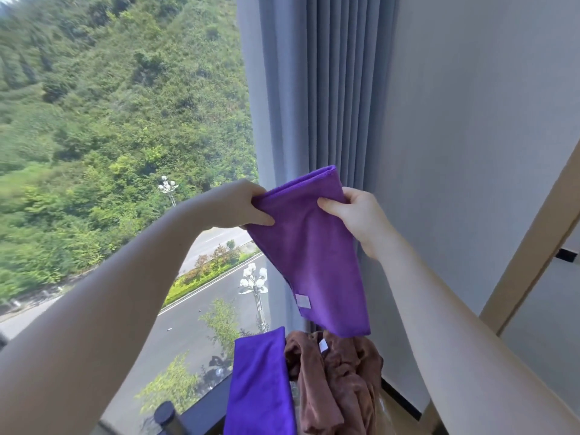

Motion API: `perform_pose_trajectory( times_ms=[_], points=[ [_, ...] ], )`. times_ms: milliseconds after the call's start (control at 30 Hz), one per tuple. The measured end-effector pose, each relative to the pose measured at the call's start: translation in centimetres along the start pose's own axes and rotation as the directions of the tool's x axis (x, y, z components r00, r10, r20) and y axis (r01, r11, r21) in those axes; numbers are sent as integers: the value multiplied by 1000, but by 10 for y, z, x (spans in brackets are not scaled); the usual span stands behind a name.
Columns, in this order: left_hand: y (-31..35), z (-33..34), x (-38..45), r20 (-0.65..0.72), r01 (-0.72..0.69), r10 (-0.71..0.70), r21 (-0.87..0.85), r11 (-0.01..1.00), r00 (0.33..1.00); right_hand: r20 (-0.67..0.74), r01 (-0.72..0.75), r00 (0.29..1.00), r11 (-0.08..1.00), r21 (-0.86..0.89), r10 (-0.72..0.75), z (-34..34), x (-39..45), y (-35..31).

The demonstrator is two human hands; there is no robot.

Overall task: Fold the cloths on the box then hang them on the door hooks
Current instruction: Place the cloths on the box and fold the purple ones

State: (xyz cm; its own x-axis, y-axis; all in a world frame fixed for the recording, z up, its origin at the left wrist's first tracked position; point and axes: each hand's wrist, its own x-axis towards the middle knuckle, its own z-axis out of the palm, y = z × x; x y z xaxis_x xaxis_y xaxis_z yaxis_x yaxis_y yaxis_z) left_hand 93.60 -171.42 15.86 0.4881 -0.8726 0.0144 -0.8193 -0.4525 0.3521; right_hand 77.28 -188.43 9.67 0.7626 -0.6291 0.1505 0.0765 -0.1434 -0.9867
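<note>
A folded purple cloth (314, 252) hangs in the air in front of the curtain, its white label near the lower edge. My left hand (241, 205) pinches its upper left edge, thumb on the front. My right hand (354, 215) pinches the upper right edge. Below it lie a second purple cloth (260, 384), folded flat, and a crumpled brown cloth (335, 381) with a white tag. The box under them is almost fully hidden. No door hooks are in view.
A large window (110, 152) fills the left, with a dark sill (207, 412) and a black round knob (164, 412) at the bottom. A grey-blue curtain (329, 89) hangs in the middle. A pale wall and a beige frame (530, 252) stand to the right.
</note>
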Motion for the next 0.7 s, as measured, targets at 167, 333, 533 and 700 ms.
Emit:
perform_pose_trajectory(
  times_ms=[167,333,533,700],
  points=[
    [-18,7,-18,-52,-6,-3,-179,984,999,31,77,997,996,-46,-76,23,-12,4],
    [-42,19,-42,-151,30,-67,-234,972,986,87,48,996,989,-139,-36,40,-24,21],
    [-75,53,-74,-63,122,-136,-189,974,989,216,-32,974,980,-194,74,58,-45,49],
    [-95,81,-102,-30,168,-174,-142,975,984,259,-109,952,972,-206,162,74,-66,74]
  ],
)
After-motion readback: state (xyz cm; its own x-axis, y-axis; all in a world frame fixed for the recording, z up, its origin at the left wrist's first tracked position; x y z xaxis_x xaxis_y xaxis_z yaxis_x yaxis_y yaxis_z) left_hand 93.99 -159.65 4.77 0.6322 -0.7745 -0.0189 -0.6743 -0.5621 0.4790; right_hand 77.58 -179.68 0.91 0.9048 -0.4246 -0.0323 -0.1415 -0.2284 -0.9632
